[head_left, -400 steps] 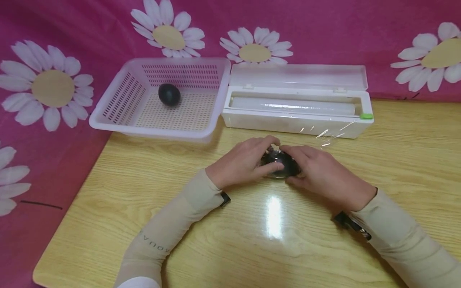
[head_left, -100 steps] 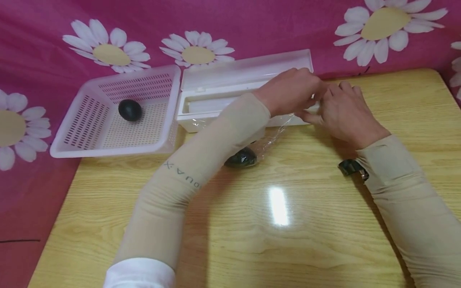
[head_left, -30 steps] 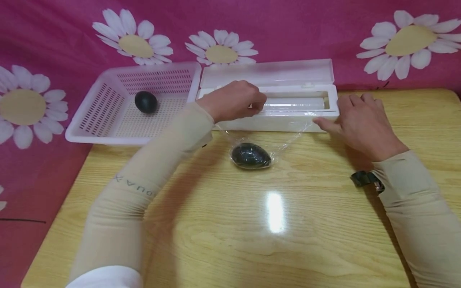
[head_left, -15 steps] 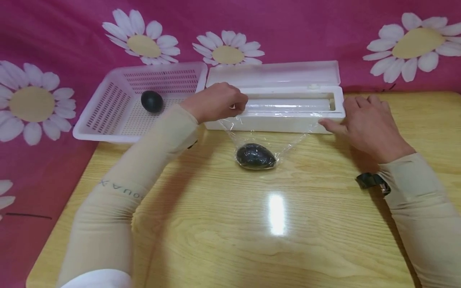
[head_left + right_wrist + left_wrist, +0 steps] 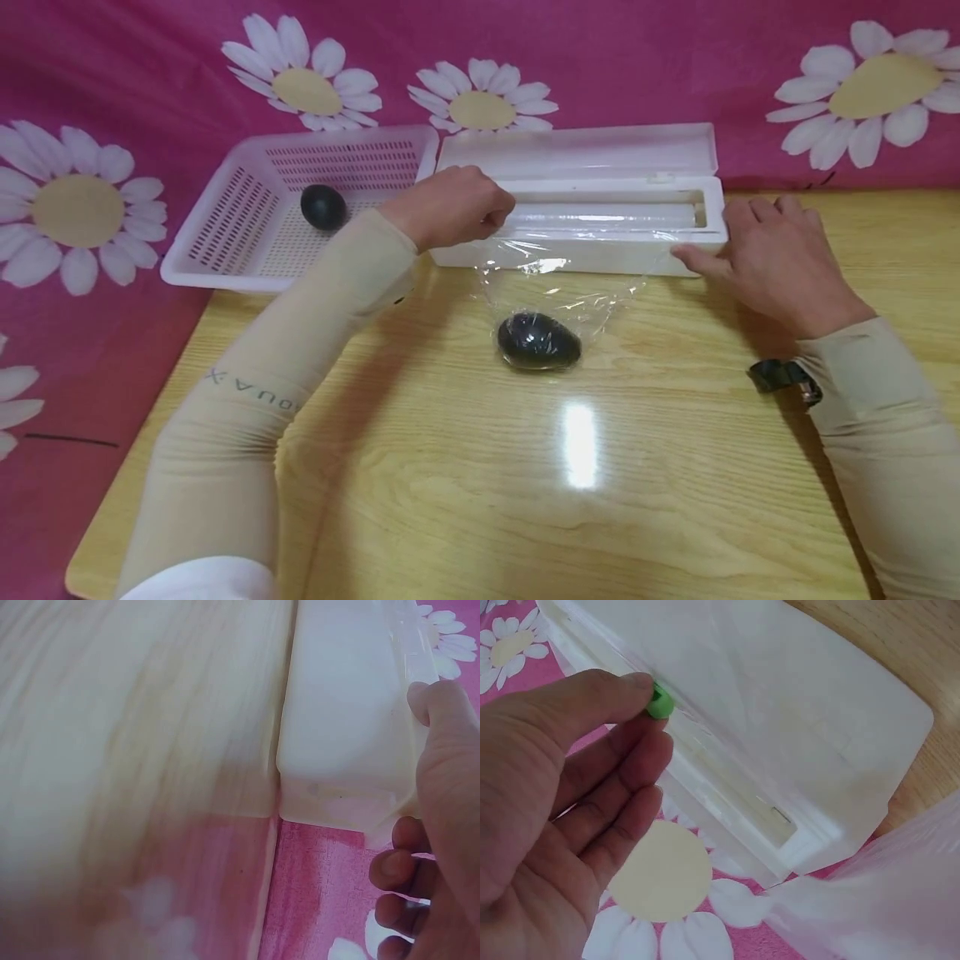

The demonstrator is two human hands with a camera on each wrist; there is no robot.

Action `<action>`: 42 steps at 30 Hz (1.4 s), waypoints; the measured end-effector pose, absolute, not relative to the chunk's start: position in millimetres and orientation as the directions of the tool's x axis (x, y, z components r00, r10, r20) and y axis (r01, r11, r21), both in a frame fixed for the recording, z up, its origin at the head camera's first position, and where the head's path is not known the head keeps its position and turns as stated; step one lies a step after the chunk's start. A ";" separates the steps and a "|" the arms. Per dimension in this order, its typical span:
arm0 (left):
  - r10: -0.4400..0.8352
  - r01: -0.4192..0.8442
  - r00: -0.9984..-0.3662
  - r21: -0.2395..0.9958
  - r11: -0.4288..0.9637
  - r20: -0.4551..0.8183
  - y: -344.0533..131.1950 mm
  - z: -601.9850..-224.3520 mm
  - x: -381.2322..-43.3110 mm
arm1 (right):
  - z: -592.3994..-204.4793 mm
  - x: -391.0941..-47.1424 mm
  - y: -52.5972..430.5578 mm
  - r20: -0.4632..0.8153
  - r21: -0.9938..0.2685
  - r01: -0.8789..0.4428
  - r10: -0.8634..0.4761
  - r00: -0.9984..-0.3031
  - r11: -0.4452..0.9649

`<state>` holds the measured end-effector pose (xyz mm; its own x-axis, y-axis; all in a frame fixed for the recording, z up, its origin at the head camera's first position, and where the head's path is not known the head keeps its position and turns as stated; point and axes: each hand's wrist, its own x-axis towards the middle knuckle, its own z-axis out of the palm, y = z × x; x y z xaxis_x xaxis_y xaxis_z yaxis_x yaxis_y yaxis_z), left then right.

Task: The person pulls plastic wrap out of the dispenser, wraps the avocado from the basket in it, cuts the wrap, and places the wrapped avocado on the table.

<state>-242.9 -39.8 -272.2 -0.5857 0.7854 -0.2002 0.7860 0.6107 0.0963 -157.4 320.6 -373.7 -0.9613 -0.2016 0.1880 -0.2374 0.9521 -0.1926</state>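
Observation:
My left hand (image 5: pixel 461 208) is over the left half of a white cling film box (image 5: pixel 577 257), pinching the box's green slide cutter (image 5: pixel 660 703) between thumb and forefinger. My right hand (image 5: pixel 780 258) grips the box's right end, thumb at the front edge (image 5: pixel 420 701) and fingers bent at the end. A film roll (image 5: pixel 615 215) lies inside the box. In front, a dark, glossy, avocado-like fruit (image 5: pixel 538 342) lies on the table in clear cling film (image 5: pixel 555 292), whose loose sheet spreads back towards the box front. The left forearm hides part of the basket.
A white slotted basket (image 5: pixel 225 279) stands left of the box, holding another dark avocado-like fruit (image 5: pixel 323 207). The box's lid (image 5: pixel 585 150) is raised at the back, against a pink flowered cloth (image 5: pixel 630 58). Wooden table (image 5: pixel 465 483) spreads in front.
My left hand has slid the cutter leftwards along the box. The film, earlier stretched to the box, now lies slacker, and the wrapped fruit has shifted slightly nearer. The right hand keeps its hold.

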 end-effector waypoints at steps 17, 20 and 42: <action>0.704 0.739 -0.645 -0.008 0.674 -0.296 -38.3 -266.9 -243.2 | -372.6 -158.1 321.6 0.175 -0.186 -0.239 -0.207 -0.962 0.953; 0.697 0.733 -0.652 -0.014 0.680 -0.299 -38.7 -266.5 -243.3 | -372.7 -158.2 321.9 0.176 -0.187 -0.241 -0.209 -0.962 0.952; 0.686 0.754 -0.656 -0.314 0.576 -0.316 -59.9 -260.6 -242.9 | -372.0 -159.8 324.0 0.148 -0.171 -0.247 -0.223 -0.964 0.954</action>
<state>-242.9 -59.9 -260.6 -0.6555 0.6860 -0.3158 0.7544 0.5764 -0.3139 -159.8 324.0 -372.0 -0.9635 -0.2226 0.1483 -0.2468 0.9538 -0.1713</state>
